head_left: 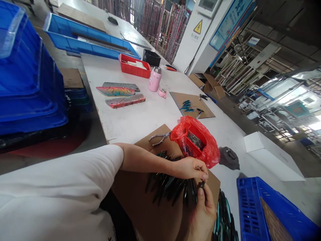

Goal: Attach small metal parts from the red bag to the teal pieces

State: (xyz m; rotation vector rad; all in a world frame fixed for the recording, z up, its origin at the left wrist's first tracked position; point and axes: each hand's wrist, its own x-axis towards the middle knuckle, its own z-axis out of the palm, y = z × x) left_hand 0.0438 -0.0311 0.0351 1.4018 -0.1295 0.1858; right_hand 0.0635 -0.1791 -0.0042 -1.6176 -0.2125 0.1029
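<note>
1. Dark glossy piece [201, 184], only its tip showing, is between the person's hands, above the right part of the cardboard [140, 197].
2. The right hand [204, 209] pinches it between thumb and curled fingers, with little gap.
3. The left hand [192, 167] has thumb and fingertips drawn together at the piece's upper end; whether they grip a small part there, I cannot tell.
4. The step in hand looks like fine fingertip work on that end. The next move likely calls for a steady right-hand hold and small, careful left-finger motions.
5. Similar slender pieces [164, 187] lie heaped under the left forearm; more [222, 214] lie beside the cardboard.
6. Just beyond the left hand, a red bag [212, 147] holds thin metal parts [195, 140]; pliers [159, 138] lie beside it.
7. Farther right stands a blue crate [250, 201].
</note>
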